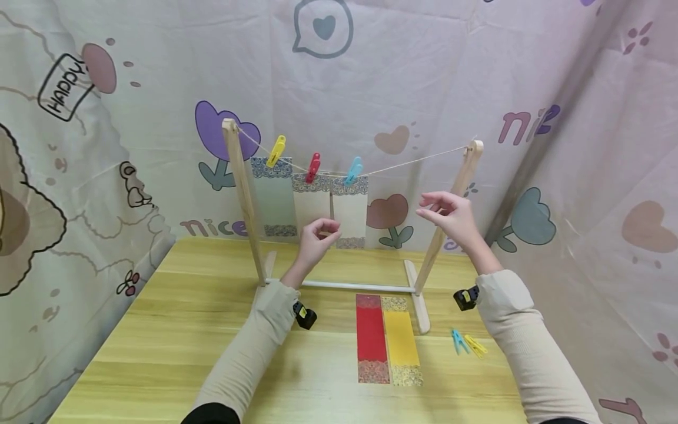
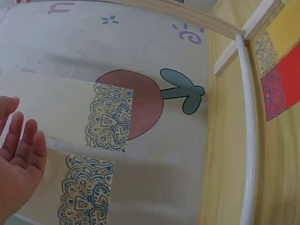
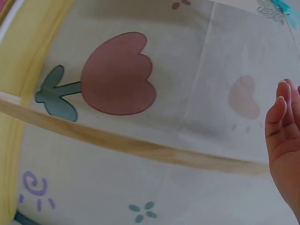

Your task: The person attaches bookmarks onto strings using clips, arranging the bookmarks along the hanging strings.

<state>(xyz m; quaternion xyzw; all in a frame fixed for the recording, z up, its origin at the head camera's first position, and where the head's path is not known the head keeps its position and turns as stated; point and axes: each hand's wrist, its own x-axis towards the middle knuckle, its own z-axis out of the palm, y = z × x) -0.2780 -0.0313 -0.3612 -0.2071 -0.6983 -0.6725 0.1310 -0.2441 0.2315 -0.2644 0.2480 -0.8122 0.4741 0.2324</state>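
Three patterned paper strips hang from a string (image 1: 418, 160) by clothespins. A yellow clothespin (image 1: 276, 151) bears the pale green strip (image 1: 274, 203); a red clothespin (image 1: 313, 168) and a blue clothespin (image 1: 354, 171) bear two cream strips (image 1: 311, 203) (image 1: 350, 215). In front of the cream strips is my left hand (image 1: 318, 238), its fingers loosely bent and nothing held. In the left wrist view that hand (image 2: 21, 161) appears beside their patterned ends. My right hand (image 1: 451, 217) hovers by the right post, also holding nothing, with fingers loosely bent.
A wooden stand with a left post (image 1: 242, 200), a right post (image 1: 450, 218) and a white crossbar (image 1: 360, 287) holds the string. On the table (image 1: 159, 330) lie a red strip (image 1: 371, 334), a yellow strip (image 1: 401, 338), a blue clothespin (image 1: 459, 341) and a yellow clothespin (image 1: 475, 346).
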